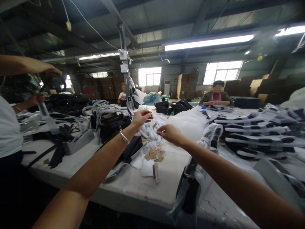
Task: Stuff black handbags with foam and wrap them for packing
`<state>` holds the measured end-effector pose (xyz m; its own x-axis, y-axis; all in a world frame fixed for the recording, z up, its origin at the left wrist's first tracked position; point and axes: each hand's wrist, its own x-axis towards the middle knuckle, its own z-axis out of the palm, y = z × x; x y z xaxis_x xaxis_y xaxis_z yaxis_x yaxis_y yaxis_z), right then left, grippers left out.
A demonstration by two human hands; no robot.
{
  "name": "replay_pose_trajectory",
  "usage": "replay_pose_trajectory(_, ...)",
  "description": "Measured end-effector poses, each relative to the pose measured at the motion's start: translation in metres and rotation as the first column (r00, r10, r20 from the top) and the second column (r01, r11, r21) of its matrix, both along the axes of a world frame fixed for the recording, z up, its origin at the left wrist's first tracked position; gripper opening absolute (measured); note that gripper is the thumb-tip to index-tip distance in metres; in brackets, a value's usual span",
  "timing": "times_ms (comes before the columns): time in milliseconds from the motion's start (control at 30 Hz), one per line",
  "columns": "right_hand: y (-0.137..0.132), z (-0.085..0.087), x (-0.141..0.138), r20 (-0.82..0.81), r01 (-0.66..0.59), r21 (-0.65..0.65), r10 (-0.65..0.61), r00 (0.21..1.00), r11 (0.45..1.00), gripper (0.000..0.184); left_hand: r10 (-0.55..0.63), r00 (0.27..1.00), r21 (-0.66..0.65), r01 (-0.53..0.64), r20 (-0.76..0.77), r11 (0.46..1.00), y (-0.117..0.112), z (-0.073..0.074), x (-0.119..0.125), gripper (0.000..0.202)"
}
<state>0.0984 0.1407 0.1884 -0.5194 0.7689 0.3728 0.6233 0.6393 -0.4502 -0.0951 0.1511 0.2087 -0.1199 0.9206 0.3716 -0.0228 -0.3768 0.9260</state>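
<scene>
Left hand (143, 118) is hanging over the surface (145, 183) with bent fingers, and the right hand (169, 133) is facing it with its fingertips close together. From this head view, I cannot tell if either one is holding something tiny. White rolls (150, 133) are lying in a pile just beside both hands. Brown cards (152, 155) are lying nearer. A black bag (113, 120) is sitting left of the pile.

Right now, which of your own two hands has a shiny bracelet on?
The left hand: it wears a silver bracelet, while the right hand has none.
</scene>
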Motion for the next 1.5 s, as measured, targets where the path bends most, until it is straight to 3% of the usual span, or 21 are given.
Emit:
replay_pose_trajectory(167,0.001,0.015,0.000,-0.191,0.067,0.067,-0.053,0.980,0.995,0.042,-0.075,0.997,0.055,0.075,0.002,0.996,-0.014,0.017,0.013,0.029)
replay_pose_trajectory(300,0.004,0.016,0.005,-0.247,-0.018,0.024,0.023,0.969,1.000,0.021,-0.120,0.993,0.085,0.121,-0.012,0.989,-0.031,0.030,0.024,0.030)
replay_pose_trajectory(433,0.002,0.011,0.013,-0.394,-0.176,-0.049,0.143,0.908,0.983,0.029,-0.083,0.997,0.131,0.083,-0.009,0.988,-0.043,0.036,0.034,0.024)
replay_pose_trajectory(567,-0.006,0.009,0.018,-0.542,-0.314,-0.139,0.193,0.818,0.939,0.035,-0.019,1.000,0.195,0.017,0.013,0.981,-0.047,0.031,0.043,0.018)
replay_pose_trajectory(667,-0.014,0.009,0.023,-0.519,-0.295,-0.132,0.187,0.834,0.946,0.039,-0.002,1.000,0.217,0.000,0.009,0.976,-0.048,0.024,0.048,0.019)
replay_pose_trajectory(767,-0.020,0.009,0.028,-0.489,-0.298,-0.108,0.210,0.847,0.949,0.028,0.015,1.000,0.213,-0.014,-0.006,0.977,-0.049,0.019,0.050,0.020)
replay_pose_trajectory(967,-0.032,0.013,0.039,-0.483,-0.330,-0.155,0.219,0.847,0.931,0.028,0.012,0.999,0.130,-0.008,-0.030,0.992,-0.053,0.012,0.051,0.023)
replay_pose_trajectory(1333,-0.042,0.013,0.047,-0.571,-0.388,-0.300,0.162,0.805,0.871,0.044,-0.195,0.970,-0.086,0.185,-0.143,0.979,-0.066,0.003,0.037,0.033)
replay_pose_trajectory(1500,-0.042,0.015,0.060,-0.563,-0.437,-0.276,0.225,0.796,0.856,0.059,-0.357,0.859,-0.136,0.330,-0.368,0.934,-0.085,0.011,0.020,0.035)
